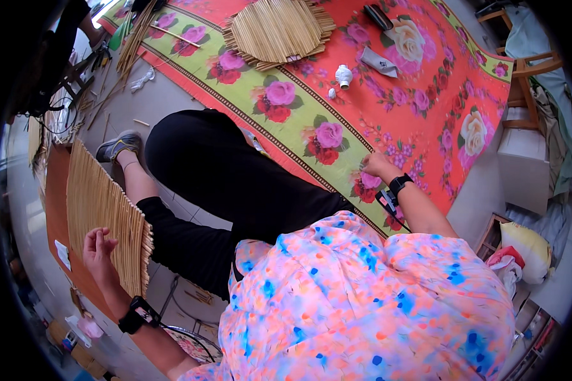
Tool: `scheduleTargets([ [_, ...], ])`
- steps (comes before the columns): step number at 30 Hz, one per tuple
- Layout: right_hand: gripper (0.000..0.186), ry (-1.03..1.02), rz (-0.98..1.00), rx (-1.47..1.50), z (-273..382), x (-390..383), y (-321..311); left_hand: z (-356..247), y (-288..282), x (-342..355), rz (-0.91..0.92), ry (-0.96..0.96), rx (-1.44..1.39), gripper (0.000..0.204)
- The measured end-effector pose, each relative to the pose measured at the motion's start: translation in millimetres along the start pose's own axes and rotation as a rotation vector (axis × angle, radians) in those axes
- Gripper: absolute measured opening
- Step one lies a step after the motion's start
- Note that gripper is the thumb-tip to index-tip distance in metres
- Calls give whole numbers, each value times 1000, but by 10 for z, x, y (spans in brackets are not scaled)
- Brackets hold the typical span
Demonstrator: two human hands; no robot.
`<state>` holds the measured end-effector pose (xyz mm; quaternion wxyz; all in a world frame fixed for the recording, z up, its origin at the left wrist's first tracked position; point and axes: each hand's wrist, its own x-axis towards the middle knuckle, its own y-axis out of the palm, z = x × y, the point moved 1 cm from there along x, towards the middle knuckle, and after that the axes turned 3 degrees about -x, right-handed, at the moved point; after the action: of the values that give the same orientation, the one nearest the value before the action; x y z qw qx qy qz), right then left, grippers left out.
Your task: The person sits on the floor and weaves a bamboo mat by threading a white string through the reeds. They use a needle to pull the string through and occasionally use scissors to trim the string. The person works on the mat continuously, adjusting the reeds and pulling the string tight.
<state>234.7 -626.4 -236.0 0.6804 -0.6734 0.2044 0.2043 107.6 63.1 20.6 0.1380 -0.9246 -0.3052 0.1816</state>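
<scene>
At the lower left, my left hand (pixel 100 251) is raised over a panel of thin, straw-coloured stalks (pixel 111 222) laid side by side. Its fingers are curled together, and whatever may be between them is too small to make out. My right hand (pixel 378 166) is at the near edge of a red and green flowered tablecloth (pixel 419 120), fingertips pinched together. Anything held there cannot be made out. The stalk panel rests on a brown board (pixel 58 184). Farther off on the cloth lies a second, many-sided panel of stalks (pixel 279 32).
On the cloth are a white thread spool (pixel 343 76), a grey pouch (pixel 379 62) and a dark case (pixel 378 17). Loose stalks (pixel 133 44) stand at the upper left. A wooden chair (pixel 527 82) and a white box (pixel 523 162) are on the right.
</scene>
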Motion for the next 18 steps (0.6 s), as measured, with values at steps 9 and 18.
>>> scheduleTargets([
  [9, 40, 379, -170, 346, 134, 1055, -109, -117, 148, -82, -6, -67, 92, 12],
  [18, 58, 351, -219, 453, 1060, 2153, -48, -222, 61, -212, 12, -140, 254, 14],
])
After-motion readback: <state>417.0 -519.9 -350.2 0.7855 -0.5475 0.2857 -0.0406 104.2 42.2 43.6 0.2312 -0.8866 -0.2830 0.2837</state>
